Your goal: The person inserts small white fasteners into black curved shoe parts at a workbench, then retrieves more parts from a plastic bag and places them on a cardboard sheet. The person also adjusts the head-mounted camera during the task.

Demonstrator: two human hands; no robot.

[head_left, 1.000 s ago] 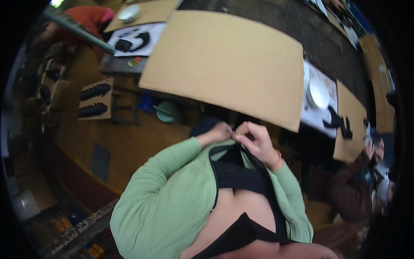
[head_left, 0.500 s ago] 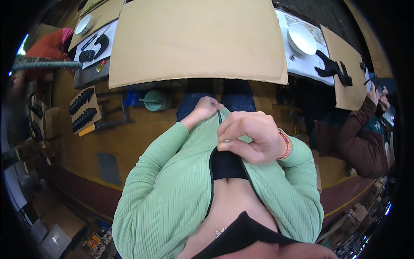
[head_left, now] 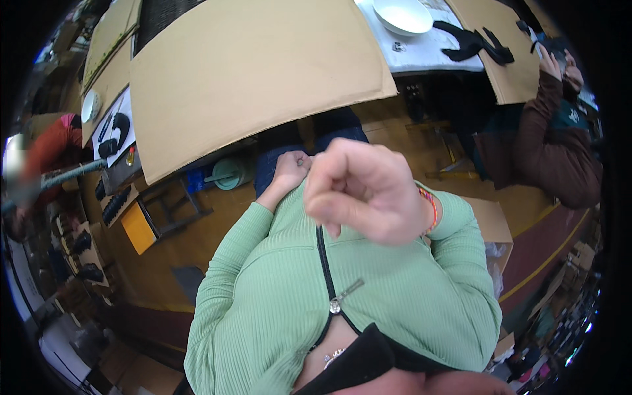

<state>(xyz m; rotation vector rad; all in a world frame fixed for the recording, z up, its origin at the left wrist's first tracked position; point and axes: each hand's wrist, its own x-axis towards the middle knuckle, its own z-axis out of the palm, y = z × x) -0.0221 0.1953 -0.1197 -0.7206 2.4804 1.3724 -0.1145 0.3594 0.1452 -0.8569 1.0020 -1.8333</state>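
Observation:
I wear a green ribbed jacket (head_left: 388,283) with a black zipper. Its silver zipper slider (head_left: 334,306), with a slanting metal pull tab, sits high on my chest; below it the zipper is joined. My left hand (head_left: 291,168) is closed at the jacket's lower front, seemingly pinching the hem, partly hidden behind the right hand. My right hand (head_left: 368,194), with a colourful woven bracelet (head_left: 430,209) at the wrist, hovers in front of the jacket. Its fingers are curled in with nothing visible in them, and it is apart from the pull tab.
A cardboard sheet (head_left: 257,72) covers the table ahead. Right of it are a white bowl (head_left: 403,16) and black curved pieces (head_left: 471,45). A person in brown sleeves (head_left: 536,151) works at the right. A green watering can (head_left: 228,174) stands below the table.
The zipper slider has gone up to my upper chest, closing the jacket front. My right hand has let go of its pull tab. The view has turned, shifting the table leftward.

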